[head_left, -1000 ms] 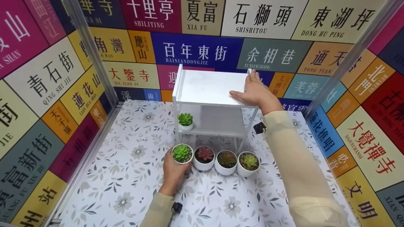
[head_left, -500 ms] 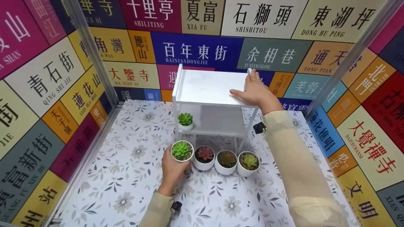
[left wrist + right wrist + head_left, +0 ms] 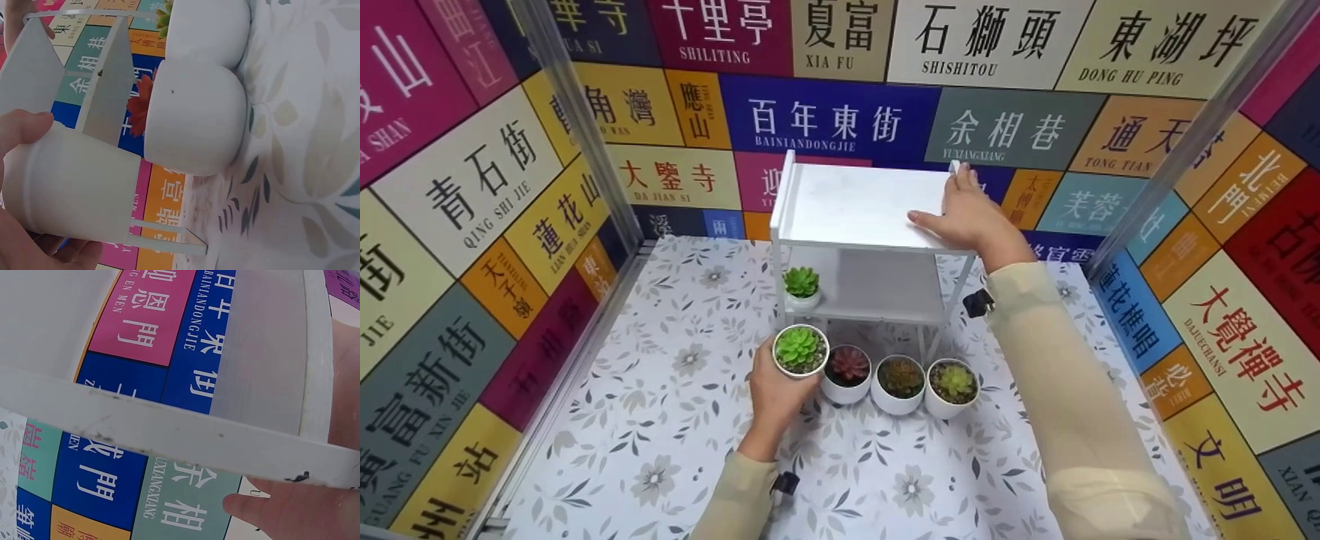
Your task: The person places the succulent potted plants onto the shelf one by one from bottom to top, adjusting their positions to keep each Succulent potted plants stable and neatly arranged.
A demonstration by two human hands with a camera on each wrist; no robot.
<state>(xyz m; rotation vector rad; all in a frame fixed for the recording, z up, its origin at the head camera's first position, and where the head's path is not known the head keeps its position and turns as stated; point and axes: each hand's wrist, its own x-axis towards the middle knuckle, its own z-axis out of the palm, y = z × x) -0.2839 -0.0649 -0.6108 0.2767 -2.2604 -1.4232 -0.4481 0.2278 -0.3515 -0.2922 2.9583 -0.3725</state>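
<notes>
Near left of the white shelf (image 3: 855,202), the green succulent (image 3: 799,349) was gripped by the left hand (image 3: 778,394) — best kept level, clear of the red succulent (image 3: 849,367) — and the shelf's right edge was touched by the spread right hand (image 3: 979,223).

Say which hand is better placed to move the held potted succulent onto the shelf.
Probably the left hand: it grips the potted succulent, just in front of the shelf. The right hand rests at the shelf top's right edge, perhaps steadying it.
</notes>
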